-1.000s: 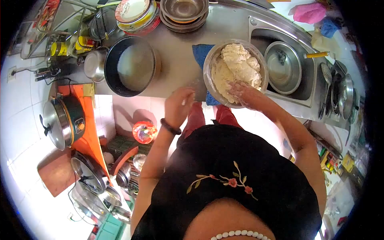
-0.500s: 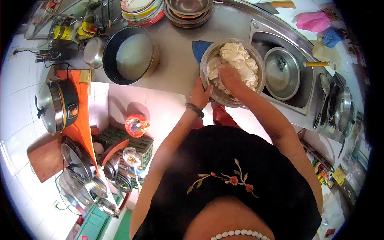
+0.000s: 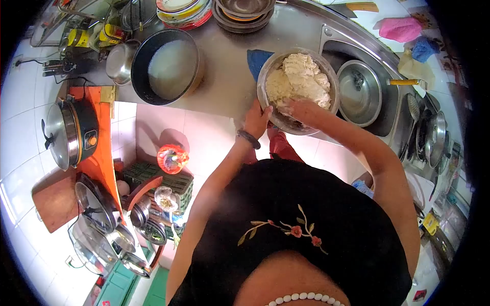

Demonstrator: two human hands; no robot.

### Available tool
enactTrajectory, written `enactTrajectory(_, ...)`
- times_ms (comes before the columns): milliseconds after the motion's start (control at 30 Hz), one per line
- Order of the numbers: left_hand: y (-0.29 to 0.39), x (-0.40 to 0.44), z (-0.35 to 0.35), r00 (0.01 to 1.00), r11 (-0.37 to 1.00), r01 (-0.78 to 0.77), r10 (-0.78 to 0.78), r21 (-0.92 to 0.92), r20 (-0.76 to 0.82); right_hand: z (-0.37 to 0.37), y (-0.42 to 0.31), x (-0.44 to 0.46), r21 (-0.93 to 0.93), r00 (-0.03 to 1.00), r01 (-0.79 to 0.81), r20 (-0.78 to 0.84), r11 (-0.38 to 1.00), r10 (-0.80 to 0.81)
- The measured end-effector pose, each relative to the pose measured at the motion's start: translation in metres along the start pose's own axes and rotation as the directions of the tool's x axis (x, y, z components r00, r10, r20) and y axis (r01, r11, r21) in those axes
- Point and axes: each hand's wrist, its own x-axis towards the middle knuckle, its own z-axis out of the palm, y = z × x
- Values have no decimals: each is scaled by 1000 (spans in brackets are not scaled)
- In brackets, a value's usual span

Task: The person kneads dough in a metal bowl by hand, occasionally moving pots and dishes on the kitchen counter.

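A metal bowl point(image 3: 333, 81) of pale, lumpy dough point(image 3: 305, 76) stands at the counter's front edge, beside the sink. With thumb and fingers, my left hand point(image 3: 256, 118) grips the bowl's near left rim. Inside the bowl, my right hand point(image 3: 300, 111) is at the near edge of the dough, its fingers curled against it and their tips partly hidden. A blue cloth point(image 3: 258, 62) shows beside the bowl's far left side, touching or partly under it.
A dark pot point(image 3: 137, 71) of whitish liquid sits on the counter to the left, with a small metal pot point(image 3: 120, 64) beside it. Stacked plates point(image 3: 185, 18) and bowls point(image 3: 242, 20) stand behind. In the sink point(image 3: 390, 120) rests a metal basin point(image 3: 375, 109).
My right hand has moved from the middle of the dough toward the bowl's near side, uncovering more dough. My left hand stays on the rim.
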Motion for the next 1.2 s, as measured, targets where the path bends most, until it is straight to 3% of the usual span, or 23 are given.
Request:
enactTrajectory(100, -15, 4, 5, 994, 990, 106, -103, -89, 37, 26, 12, 21, 173, 993, -99, -42, 980, 108)
enactTrajectory(200, -13, 4, 5, 992, 987, 121, -117, -110, 45, 55, 9, 28, 248, 927, -166, -292, 955, 237)
enactTrajectory(300, -10, 2, 3, 988, 983, 150, -144, -104, 61, 33, -5, 12, 150, 962, -239, -99, 959, 255)
enactTrajectory(367, -2, 1, -2, 975, 969, 211, -198, -130, 105, 9, -13, -3, 147, 977, -172, -99, 974, 188)
enactTrajectory(433, 5, -3, -11, 974, 980, 154, -172, 130, 147, 10, -16, -18, 186, 971, -141, -167, 973, 172)
enactTrajectory(500, 23, -11, -30, 976, 856, 87, -175, 510, 127, 29, -8, -22, 224, 935, -163, -275, 961, 223)
enactTrajectory(567, 57, -23, -54, 999, 912, -51, 50, 406, 12, 39, -4, -14, 204, 896, -274, -300, 940, 327)
enactTrajectory(600, 69, -19, -67, 996, 951, -78, 85, 300, -10, 77, 19, 1, -186, 983, -180, 6, 966, 184)
enactTrajectory(633, 86, -13, -84, 986, 940, -107, 141, 324, -85, 95, 11, 3, 269, 834, -382, -313, 884, 455)
enactTrajectory(700, 124, 10, -126, 944, 911, -154, 250, 382, -216, 62, 6, 21, 205, 822, -569, 124, 796, 555)
enactTrajectory(767, 149, 43, -168, 768, 867, -305, 469, 395, -436, 43, 2, 26, 328, 785, -579, -24, 746, 619)
enactTrajectory(800, 160, 62, -189, 744, 870, -312, 474, 382, -471, 39, 1, 28, 390, 752, -576, -92, 718, 653)
enactTrajectory(833, 169, 84, -209, 722, 874, -318, 474, 367, -503, 45, -3, 28, 333, 765, -551, -165, 765, 622)
enactTrajectory(900, 144, 146, -253, 646, 811, -276, 554, 516, -525, 63, -14, 24, 209, 780, -511, -296, 834, 551)
enactTrajectory(1000, 114, 228, -306, 707, 767, -45, 477, 640, -522, 39, -32, 24, 394, 746, -517, -227, 759, 626)
enactTrajectory(1100, 107, 285, -327, 778, 682, 110, 394, 723, -490, 23, -44, 22, 335, 749, -481, -324, 810, 578)
enactTrajectory(1200, 107, 316, -334, 825, 649, 197, 294, 735, -482, 24, -42, 27, 406, 703, -529, -281, 745, 653)
